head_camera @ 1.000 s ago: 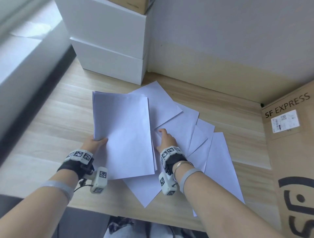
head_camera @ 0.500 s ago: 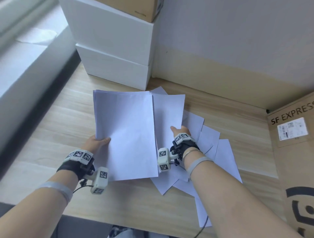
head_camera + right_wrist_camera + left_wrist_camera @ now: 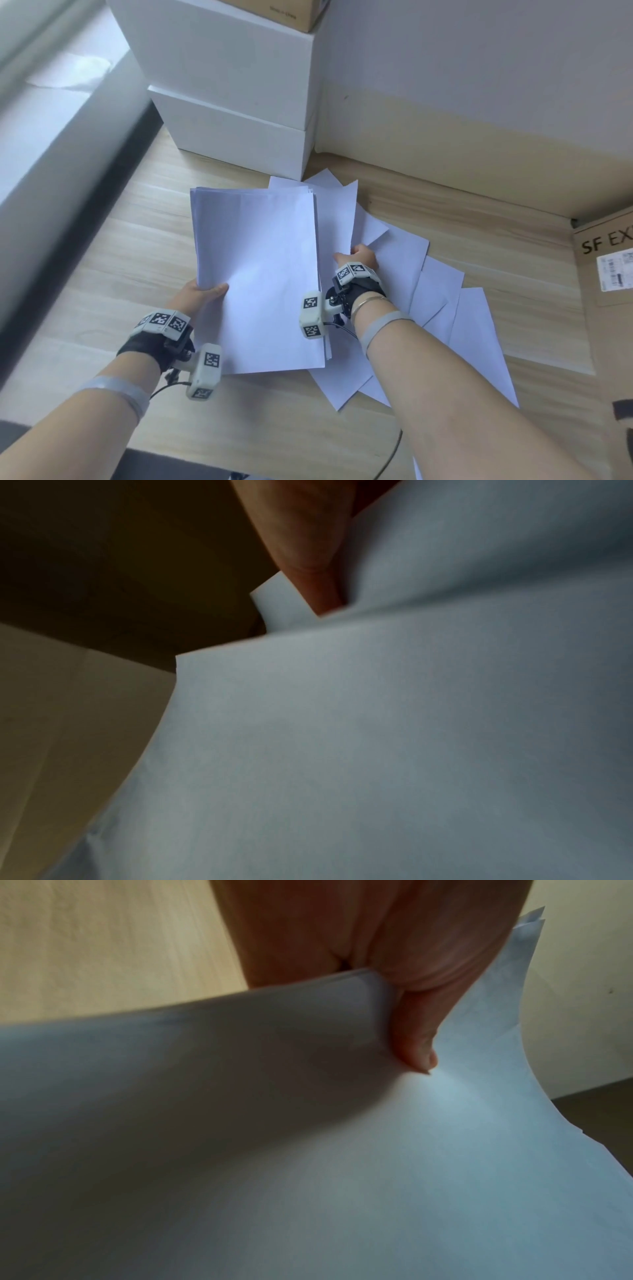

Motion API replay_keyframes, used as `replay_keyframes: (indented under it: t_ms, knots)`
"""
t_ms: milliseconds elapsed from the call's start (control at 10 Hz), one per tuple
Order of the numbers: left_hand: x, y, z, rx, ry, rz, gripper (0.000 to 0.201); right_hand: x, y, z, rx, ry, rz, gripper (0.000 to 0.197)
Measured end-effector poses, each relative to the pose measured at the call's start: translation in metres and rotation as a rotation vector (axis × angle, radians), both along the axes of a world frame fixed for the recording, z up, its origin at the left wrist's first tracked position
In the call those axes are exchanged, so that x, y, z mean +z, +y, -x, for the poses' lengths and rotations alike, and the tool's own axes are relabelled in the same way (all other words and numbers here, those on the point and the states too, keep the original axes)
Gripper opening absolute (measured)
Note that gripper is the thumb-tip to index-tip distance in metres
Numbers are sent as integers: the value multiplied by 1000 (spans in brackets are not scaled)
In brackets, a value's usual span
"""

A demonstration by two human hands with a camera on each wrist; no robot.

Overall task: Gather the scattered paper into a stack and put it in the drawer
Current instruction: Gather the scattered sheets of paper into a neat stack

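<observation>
A stack of white paper (image 3: 260, 274) is held above the wooden desk (image 3: 102, 246). My left hand (image 3: 202, 293) pinches its left edge, thumb on top. In the left wrist view the thumb (image 3: 414, 1042) presses on the stack of paper (image 3: 308, 1150). My right hand (image 3: 358, 255) grips a loose sheet (image 3: 337, 219) by its right edge, lifted beside the stack. The right wrist view is filled by that sheet (image 3: 377, 737), with a finger (image 3: 308, 561) behind it. Several more loose sheets (image 3: 445, 301) lie fanned on the desk to the right. No drawer is in view.
Two stacked white boxes (image 3: 239, 102) stand at the back of the desk, with a brown carton (image 3: 291, 13) on top. A large SF Express cardboard box (image 3: 609, 308) stands at the right. A wall (image 3: 462, 85) closes the back. A window ledge (image 3: 41, 102) runs along the left.
My right hand has picked a sheet off the desk and brought it up against the right side of the stack. My left hand has kept its hold on the stack.
</observation>
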State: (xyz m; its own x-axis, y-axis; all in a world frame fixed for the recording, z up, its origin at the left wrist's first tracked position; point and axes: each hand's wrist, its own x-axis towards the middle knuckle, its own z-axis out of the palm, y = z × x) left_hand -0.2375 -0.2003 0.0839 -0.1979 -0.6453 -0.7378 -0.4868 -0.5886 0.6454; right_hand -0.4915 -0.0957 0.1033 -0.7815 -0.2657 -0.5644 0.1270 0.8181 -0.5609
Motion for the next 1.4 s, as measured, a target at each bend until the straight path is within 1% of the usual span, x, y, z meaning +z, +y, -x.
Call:
replay_keyframes:
  t_ms: [100,200,300,400,500,600,700,800,900,1000,1200,1300,1400]
  knots:
    - [0,-2,3,1,0,-21,34,0,1,2,-30,-9,73,16]
    - [-1,-4,9,-6,5,-32,36,5,9,11,-16,20,146,34]
    - [-2,-6,15,-14,18,-40,39,17,25,30,29,43,156,57]
    - [0,-5,25,-44,22,-50,41,30,46,50,65,41,9,79]
    - [1,-1,34,-74,44,-54,40,29,65,65,125,51,-184,52]
    - [0,4,41,-113,44,-58,39,21,80,68,144,7,-323,18]
    - [-1,8,44,-135,47,-68,38,15,90,60,105,-23,-356,9]
    - [-1,11,45,-153,34,-67,39,-1,96,50,136,36,-442,34]
    - [-3,13,45,-159,28,-67,39,-2,94,34,71,43,-420,29]
    - [-5,15,45,-167,22,-63,35,-6,96,35,80,56,-323,45]
    - [-8,16,45,-179,1,-64,22,2,112,46,73,88,-152,41]
    - [-8,15,43,-185,-11,-76,22,12,130,61,23,108,-29,40]
    - [-9,14,42,-187,-22,-79,22,20,148,79,-26,75,92,62]
